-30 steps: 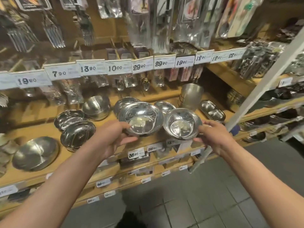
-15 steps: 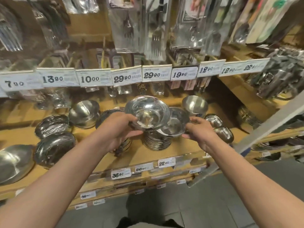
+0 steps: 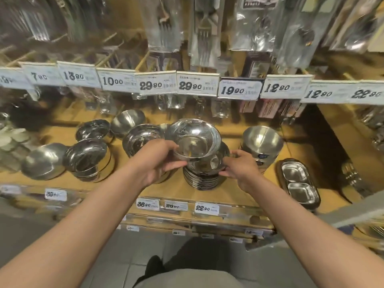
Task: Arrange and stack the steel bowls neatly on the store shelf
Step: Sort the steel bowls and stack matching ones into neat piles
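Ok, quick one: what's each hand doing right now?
Left hand: grips the rim of the upper steel bowl.
Right hand: holds the lower bowl at the top of the stack.

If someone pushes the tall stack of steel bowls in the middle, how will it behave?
The stack of bowls would probably slide on the smooth wooden shelf. Being tall and narrow-based, it may tip. The polished bowls look stiff and slippery.

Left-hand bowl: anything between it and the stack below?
Yes. The bowl in the left hand sits above a second bowl gripped by the right hand, which lies tilted on the stack.
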{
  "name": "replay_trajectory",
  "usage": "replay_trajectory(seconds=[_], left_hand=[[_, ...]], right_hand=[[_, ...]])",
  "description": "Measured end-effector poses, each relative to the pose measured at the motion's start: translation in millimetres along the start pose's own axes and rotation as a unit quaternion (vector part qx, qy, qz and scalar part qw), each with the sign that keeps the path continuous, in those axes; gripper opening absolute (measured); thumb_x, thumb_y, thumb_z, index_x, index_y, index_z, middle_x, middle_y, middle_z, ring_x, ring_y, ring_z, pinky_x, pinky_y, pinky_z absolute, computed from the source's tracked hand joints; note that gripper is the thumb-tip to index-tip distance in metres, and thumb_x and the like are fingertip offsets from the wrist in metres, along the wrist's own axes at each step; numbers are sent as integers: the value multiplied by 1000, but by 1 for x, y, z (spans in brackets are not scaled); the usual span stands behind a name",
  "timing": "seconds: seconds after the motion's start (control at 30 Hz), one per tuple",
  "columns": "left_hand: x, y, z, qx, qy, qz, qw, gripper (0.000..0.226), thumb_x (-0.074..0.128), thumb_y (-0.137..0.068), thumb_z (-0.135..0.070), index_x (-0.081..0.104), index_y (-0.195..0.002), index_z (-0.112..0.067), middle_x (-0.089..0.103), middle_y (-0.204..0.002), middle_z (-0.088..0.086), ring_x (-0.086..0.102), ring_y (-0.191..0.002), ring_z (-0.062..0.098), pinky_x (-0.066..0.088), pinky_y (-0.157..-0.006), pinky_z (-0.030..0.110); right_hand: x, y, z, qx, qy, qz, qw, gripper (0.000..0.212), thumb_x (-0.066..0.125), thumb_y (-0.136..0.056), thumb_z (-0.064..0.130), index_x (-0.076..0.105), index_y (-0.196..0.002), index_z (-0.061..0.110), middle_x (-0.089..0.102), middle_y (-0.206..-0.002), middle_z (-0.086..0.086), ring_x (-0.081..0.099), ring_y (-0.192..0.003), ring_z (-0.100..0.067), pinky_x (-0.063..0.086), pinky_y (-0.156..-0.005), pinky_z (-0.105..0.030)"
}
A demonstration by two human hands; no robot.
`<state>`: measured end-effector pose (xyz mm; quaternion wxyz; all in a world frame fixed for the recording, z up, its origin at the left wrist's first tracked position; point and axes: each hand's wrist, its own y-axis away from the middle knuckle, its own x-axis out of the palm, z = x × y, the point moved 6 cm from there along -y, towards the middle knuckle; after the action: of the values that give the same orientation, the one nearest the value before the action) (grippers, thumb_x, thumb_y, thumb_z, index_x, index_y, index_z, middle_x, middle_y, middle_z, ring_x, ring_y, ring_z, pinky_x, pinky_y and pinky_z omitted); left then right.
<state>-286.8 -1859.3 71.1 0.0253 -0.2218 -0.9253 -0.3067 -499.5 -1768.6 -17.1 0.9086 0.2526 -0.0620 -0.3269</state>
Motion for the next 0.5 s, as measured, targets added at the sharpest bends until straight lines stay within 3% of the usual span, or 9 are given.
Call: replay_trajectory(seconds=[0.1,0.43,0.5], left_hand=[[-3,1,4,0,4,-12,1000,21,51,-96,2,61,-114,7,78,-83,13,77,-76,21,60,-56,24],[1,-12,13,-17,-7,-19,1000,14,48,-97,4,61,-102,5,77,-72,11,76,-68,20,61,-53,26],[2,-17,17,-26,-11,-20,999,15,47,-97,4,61,-103,5,76,-72,12,76,-67,20,60,-52,26]], right_hand=[[1,-4,-5,6,-4,16,1000,39,71,-90,4,58,-126,11,75,-111,-15,77,-84,-24,63,-81,-39],[0,0,-7,-7,-2,29,1000,53,73,-87,-1,57,-137,7,68,-125,-10,72,-98,-22,61,-65,-24],[0,1,-7,-9,11,31,999,56,72,-88,-1,55,-141,8,62,-135,-5,70,-103,-22,61,-68,-25]])
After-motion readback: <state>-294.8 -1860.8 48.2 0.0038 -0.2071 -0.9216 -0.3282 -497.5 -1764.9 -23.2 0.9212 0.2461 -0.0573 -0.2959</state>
